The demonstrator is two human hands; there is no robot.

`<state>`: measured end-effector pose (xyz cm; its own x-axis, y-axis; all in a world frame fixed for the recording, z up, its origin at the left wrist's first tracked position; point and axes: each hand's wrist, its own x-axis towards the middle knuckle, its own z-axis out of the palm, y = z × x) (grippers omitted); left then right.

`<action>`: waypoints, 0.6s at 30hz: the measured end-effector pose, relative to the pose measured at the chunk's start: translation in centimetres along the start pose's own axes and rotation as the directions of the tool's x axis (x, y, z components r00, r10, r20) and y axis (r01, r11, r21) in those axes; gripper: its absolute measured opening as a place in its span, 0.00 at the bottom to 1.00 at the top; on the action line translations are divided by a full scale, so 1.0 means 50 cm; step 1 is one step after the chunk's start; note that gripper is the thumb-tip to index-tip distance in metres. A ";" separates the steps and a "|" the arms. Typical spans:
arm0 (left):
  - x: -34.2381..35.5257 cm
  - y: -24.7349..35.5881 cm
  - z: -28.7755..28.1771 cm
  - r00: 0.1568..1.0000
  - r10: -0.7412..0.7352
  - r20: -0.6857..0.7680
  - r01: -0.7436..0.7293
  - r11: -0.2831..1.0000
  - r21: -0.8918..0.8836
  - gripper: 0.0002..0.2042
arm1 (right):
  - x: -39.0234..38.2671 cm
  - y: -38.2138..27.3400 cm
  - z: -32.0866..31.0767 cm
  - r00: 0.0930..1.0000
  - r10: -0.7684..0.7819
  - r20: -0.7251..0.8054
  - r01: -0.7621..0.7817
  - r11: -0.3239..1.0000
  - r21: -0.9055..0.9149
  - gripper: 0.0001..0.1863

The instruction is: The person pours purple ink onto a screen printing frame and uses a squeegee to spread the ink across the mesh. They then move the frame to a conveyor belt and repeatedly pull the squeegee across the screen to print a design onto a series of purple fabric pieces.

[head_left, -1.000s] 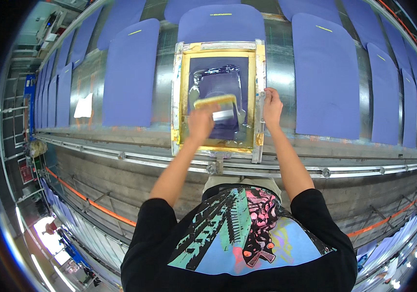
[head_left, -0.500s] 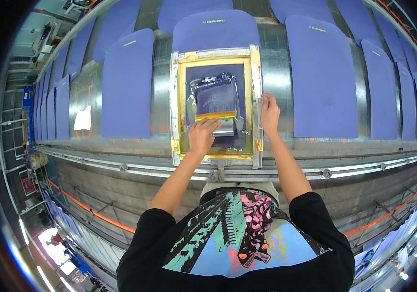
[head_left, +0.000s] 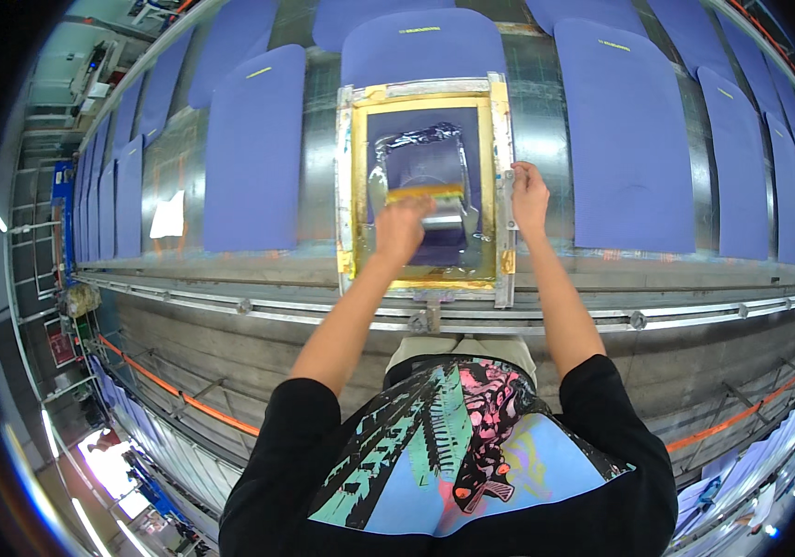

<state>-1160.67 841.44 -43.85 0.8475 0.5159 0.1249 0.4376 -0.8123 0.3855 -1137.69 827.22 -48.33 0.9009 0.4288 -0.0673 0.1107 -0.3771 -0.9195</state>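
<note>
A screen-printing frame [head_left: 345, 186] with yellow tape round its inner border lies over a blue panel in front of me. Glossy, clear-looking wet ink [head_left: 434, 135] is spread on its mesh, thickest along the far end. My left hand [head_left: 402, 230] is closed on a squeegee [head_left: 445, 221], which has a yellow upper strip and a shiny metal face and rests on the mesh about mid-screen. The hand is slightly blurred. At the frame's right side, my right hand [head_left: 532, 197] grips the outer edge, its fingertips partly hidden.
Blue panels [head_left: 253, 158] with rounded far ends lie in rows on a long metal table, another panel [head_left: 634, 139] to the right. A white sheet [head_left: 168, 215] sits at the left. Between me and the table runs a metal rail [head_left: 323, 312]; orange pipes [head_left: 184, 395] lie lower down.
My left hand has pushed the squeegee a little farther away from me along the mesh. My right hand stays at the frame's right edge. The whole view has shifted slightly.
</note>
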 end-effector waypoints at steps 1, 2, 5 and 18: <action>-0.032 0.001 -0.001 0.999 0.031 0.020 -0.031 0.999 0.009 0.23 | -0.001 0.012 0.004 1.000 0.001 -0.003 -0.001 1.000 -0.002 0.11; -0.053 0.007 0.002 0.998 0.051 0.024 -0.052 0.999 0.012 0.25 | 0.010 0.015 0.003 1.000 -0.015 0.003 0.015 1.000 -0.013 0.11; -0.105 0.004 -0.026 0.998 0.068 0.005 -0.068 0.997 -0.043 0.27 | 0.017 -0.030 0.006 0.997 -0.080 -0.022 0.078 0.995 -0.055 0.11; -0.305 -0.498 -0.372 0.996 -0.089 -0.028 0.084 0.987 -0.136 0.29 | -0.288 -0.338 0.570 0.991 -0.123 0.043 0.115 0.981 0.159 0.09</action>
<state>-1190.07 858.89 -38.36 0.7964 0.5936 0.1158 0.4627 -0.7213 0.5154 -1164.49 850.84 -42.84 0.8614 0.5071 0.0294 0.1451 -0.1902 -0.9710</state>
